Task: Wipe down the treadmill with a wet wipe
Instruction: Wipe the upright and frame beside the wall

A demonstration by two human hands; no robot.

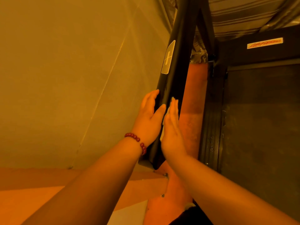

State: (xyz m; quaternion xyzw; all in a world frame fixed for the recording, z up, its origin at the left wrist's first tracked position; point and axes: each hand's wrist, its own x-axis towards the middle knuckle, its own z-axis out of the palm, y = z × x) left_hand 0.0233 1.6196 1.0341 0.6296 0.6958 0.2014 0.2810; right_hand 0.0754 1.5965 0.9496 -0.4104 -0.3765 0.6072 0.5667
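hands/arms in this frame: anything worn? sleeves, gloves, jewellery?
No sleeves or gloves in view; both forearms are bare down to the frame edge. The left hand has at its wrist a bracelet of round, glossy dark-red beads. The right hand and its wrist show no watch, band or ring.

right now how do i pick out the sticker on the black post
Find the black treadmill post running up the middle. The sticker sits on its face above the left hand. It is pale and rounded with a cross mark, unlike the red-lettered strip farther right.

Dim orange cast, perhaps slightly blurred.
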